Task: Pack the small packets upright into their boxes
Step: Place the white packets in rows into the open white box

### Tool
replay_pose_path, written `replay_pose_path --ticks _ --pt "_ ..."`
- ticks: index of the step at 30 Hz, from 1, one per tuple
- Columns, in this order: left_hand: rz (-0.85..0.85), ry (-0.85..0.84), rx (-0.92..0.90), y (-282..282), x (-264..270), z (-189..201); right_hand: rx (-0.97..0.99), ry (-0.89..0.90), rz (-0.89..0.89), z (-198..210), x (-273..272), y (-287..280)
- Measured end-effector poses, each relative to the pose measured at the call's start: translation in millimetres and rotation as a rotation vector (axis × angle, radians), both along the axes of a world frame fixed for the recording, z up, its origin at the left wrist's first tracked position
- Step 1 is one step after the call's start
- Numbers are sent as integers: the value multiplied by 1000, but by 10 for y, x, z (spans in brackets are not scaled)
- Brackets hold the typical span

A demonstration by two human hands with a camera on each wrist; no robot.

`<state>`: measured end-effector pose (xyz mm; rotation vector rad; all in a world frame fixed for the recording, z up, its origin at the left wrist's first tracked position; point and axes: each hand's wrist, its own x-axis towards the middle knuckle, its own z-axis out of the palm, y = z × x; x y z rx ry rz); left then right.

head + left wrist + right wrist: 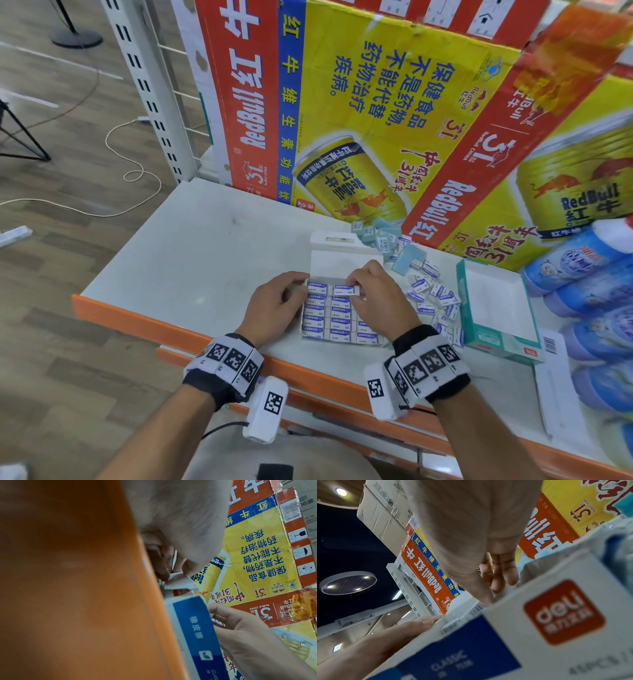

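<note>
right hand point(376, 298) fingers pinching eraser packet point(344, 290), left hand point(274, 305) gripping box point(342, 262), loose packets point(435, 298) beside

A white shelf board point(205, 240) with an orange front edge point(137, 320) carried everything. At its centre lay an open white box point(342, 263) of eraser packets. Loose packets point(431, 298) lay scattered toward three o'clock, beside an empty teal box point(493, 339). Red Bull cartons point(342, 102) stood at twelve o'clock.

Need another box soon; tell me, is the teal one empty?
Empty: the teal box shows only its bare white inside; loose packets lie beside it.
</note>
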<state>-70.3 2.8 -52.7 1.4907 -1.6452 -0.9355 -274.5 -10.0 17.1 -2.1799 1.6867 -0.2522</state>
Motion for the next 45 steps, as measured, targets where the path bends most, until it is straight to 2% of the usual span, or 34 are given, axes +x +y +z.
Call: replay_pose_path --ticks 12,22,26,29,31,36,42,45 --pt "-10 -5 -3 1 0 15 -17 14 -11 2 38 6" --pt "-16 6 -10 1 4 10 -1 -62 16 22 -90 -25" --pt "-11 13 -10 -5 5 -6 -94 -162 -145 73 -385 -99" --pt "-4 32 -2 -5 1 -10 -124 -77 -278 73 -691 -160" --pt "1 34 6 -9 0 -10 -55 18 -315 43 -855 -162" --pt "-2 51 4 -10 -6 0 33 144 -263 -50 -992 -115" --pt "-10 56 3 -5 -1 -2 8 93 -320 -63 -994 -115" --pt "-8 63 4 -3 -6 -2 -63 33 -308 -32 -954 -93"
